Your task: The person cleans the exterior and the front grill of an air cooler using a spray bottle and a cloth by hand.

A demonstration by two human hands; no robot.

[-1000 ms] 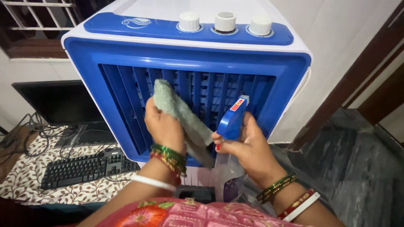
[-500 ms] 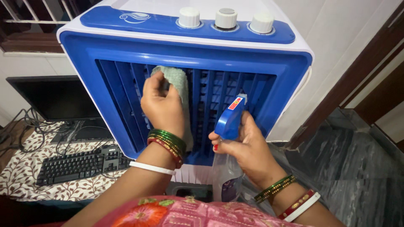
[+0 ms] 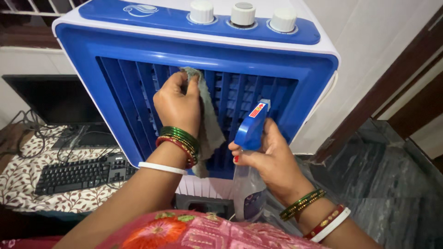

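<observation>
A: Left hand point(image 3: 177, 103) is clamped on a grey-green cloth point(image 3: 208, 124), pressing it against the upper slats of the blue cooler point(image 3: 194, 50) grille. The cloth's tail hangs loose down the front.

B: Right hand?

A: Right hand point(image 3: 272, 159) is wrapped around the spray bottle point(image 3: 249, 184), a finger at the blue trigger head point(image 3: 252, 129), nozzle pointing at the grille. Hands are apart, bottle low and right of the cloth.

B: Risks?

A: My read: spray going through the slats into the fan housing. Can't tell whether the unit is plugged in; if so, liquid inside is a hazard. Also, the slats look thin, so hard pressure could bend or snap one, and the loose cloth end could snag between them.

B: Anything nearby?

A: Keyboard point(image 3: 78, 173) and monitor point(image 3: 53, 99) sit on a patterned cloth to the left, below the cooler. Overspray or drips could reach them.
</observation>
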